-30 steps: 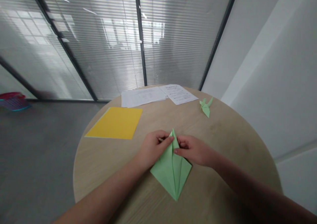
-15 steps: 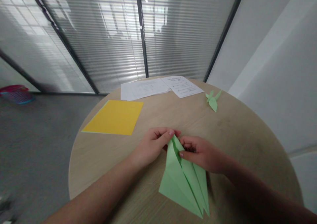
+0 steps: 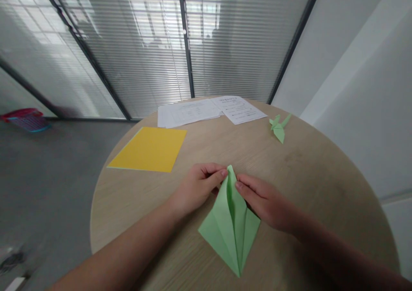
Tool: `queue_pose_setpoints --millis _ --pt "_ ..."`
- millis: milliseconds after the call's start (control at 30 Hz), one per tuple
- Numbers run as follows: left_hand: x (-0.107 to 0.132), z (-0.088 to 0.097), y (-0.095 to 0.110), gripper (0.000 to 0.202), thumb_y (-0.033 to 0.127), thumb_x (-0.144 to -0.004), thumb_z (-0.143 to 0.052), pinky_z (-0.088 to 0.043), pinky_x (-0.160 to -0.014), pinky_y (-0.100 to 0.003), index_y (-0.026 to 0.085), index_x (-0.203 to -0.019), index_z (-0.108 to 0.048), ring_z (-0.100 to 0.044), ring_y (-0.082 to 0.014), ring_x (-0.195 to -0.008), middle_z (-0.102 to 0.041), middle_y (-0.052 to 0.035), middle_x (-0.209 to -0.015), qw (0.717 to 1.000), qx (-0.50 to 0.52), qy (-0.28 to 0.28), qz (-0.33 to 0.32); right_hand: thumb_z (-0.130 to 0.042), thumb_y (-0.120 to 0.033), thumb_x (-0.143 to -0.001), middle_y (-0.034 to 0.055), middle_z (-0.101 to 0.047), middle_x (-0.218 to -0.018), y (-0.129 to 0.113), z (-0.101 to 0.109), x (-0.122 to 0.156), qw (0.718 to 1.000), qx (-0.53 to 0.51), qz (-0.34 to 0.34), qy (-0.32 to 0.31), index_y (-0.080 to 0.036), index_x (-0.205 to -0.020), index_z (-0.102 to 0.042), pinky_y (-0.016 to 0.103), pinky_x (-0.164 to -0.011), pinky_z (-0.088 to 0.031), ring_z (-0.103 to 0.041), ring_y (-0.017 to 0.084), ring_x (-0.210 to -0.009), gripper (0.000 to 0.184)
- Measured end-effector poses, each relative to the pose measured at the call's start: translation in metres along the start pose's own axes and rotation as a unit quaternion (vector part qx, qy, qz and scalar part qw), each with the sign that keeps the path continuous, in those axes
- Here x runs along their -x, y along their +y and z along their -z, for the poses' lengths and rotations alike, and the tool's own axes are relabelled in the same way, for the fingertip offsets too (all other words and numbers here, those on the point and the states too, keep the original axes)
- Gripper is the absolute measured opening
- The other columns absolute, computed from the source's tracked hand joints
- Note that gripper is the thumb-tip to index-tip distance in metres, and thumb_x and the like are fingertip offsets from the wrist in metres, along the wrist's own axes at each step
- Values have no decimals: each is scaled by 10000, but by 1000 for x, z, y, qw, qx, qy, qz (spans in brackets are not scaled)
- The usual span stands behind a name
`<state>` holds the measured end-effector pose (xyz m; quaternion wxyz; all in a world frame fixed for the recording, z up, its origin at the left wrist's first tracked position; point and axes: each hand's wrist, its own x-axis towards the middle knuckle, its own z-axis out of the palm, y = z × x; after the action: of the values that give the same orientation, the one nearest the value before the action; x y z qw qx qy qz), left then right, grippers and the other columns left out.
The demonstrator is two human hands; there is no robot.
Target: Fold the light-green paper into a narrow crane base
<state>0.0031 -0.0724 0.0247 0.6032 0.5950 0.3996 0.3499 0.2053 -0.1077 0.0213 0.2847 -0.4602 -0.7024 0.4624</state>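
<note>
Here, 2 hands (image 3: 201, 183) pinch folded green paper (image 3: 225, 226).

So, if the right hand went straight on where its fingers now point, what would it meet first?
The folded green paper, which the right hand touches; beyond it, probably the left hand, though depth is unclear.
</note>
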Motion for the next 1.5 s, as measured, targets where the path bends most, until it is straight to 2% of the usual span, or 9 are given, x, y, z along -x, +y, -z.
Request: queue_pose_setpoints --millis 200,367,533,633,900,1033,1167,1300,1500 --pt "1 -3 -2 315 439 -915 -637 -452 -624 -267 165 -870 -786 -574 -144 -654 -709 -30 -762 996 -72 37 -30 -374 -408 -1087 13 -628 -814 3 -5 -3 999 17 6 38 -226 -884 -569 311 -682 -451 -588 179 -745 335" --pt "2 -4 6 291 379 -923 -626 -499 -756 -302 180 -762 -765 -643 -180 -785 -748 -44 -824 985 -147 51 -77 -388 -401 -1076 20 -621 -785 3 -8 -5 998 28 8 47 -236 -802 -522 333 -756 -485 -602 198 -783 347" --pt "2 -8 1 269 434 -847 -741 -493 -660 -268 169 -856 -786 -625 -148 -683 -752 -37 -801 999 -5 43 0 -389 -387 -1080 20 -653 -814 -1 -9 -5 999 13 15 44 -235 -896 -590 365 -847 -492 -589 193 -754 312" --pt "3 -9 -3 309 461 -787 -814 -468 -599 -241 163 -864 -788 -603 -120 -617 -743 -28 -766 995 73 44 46 -390 -399 -1080 18 -640 -783 -4 -9 -3 999 16 13 38 -235 -861 -571 363 -828 -490 -585 195 -741 328" --pt "4 -10 1 329 441 -712 -877 -469 -573 -236 157 -847 -780 -610 -116 -596 -723 -22 -728 987 131 48 83 -367 -387 -1080 27 -645 -795 -12 -8 0 997 64 18 27 -229 -834 -529 340 -715 -445 -612 201 -762 335" --pt "5 -9 3 326 481 -778 -803 -441 -541 -235 160 -828 -776 -594 -121 -580 -714 -24 -706 994 68 53 66 -366 -382 -1075 29 -651 -799 -12 -8 0 995 89 23 32 -227 -836 -527 327 -683 -420 -606 190 -737 326" --pt "6 -7 10 257 405 -868 -696 -489 -609 -253 169 -869 -796 -648 -148 -678 -769 -44 -806 996 -72 51 -15 -360 -380 -1067 49 -672 -829 -12 -9 0 990 131 26 47 -225 -850 -539 326 -680 -410 -624 202 -763 321" --pt "9 -11 19 231 300 -887 -635 -526 -651 -273 172 -970 -809 -703 -175 -735 -799 -50 -854 976 -185 86 -75 -359 -347 -1048 63 -686 -825 -15 -12 1 981 181 37 65 -225 -845 -540 326 -658 -386 -629 209 -745 298" --pt "13 -20 22 283 154 -829 -594 -525 -648 -279 177 -1002 -817 -698 -162 -675 -797 -35 -824 937 -289 134 -145 -356 -265 -1017 52 -664 -755 -17 -16 3 964 235 68 100 -229 -805 -513 325 -613 -324 -607 199 -671 267"
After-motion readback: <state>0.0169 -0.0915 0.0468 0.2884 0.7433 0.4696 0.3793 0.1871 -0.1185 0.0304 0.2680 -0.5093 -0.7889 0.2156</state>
